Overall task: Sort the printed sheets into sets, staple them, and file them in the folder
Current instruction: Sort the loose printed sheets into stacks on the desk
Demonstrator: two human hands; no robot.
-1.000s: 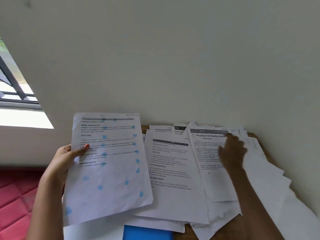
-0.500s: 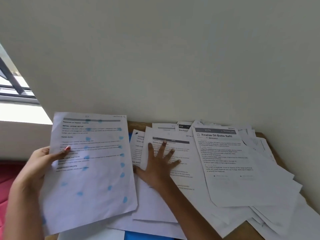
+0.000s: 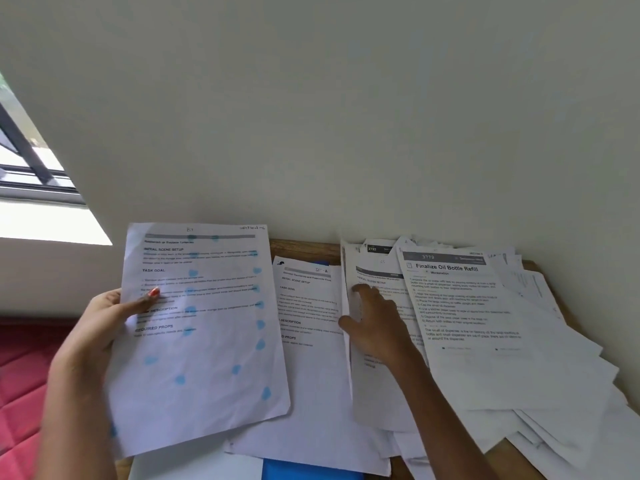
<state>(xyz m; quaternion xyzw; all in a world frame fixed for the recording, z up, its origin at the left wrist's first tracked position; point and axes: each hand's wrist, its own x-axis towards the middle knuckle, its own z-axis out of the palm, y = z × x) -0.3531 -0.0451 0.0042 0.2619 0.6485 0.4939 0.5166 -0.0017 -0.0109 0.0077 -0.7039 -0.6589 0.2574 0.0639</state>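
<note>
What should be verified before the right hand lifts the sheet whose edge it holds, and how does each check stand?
1. Left hand grip on the blue-spotted sheet: ok, thumb on its face, sheet held above the pile.
2. Right hand grip on the middle sheet: ok, its left edge is raised at the fingers.
3. Middle sheet free to lift: not ok, the Finalize Oil Bottle Refill sheet overlaps its right side.
4. Both held sheets belong to one set: cannot tell, print too blurred.
5. Blue folder accessible: not ok, mostly under paper.
</note>
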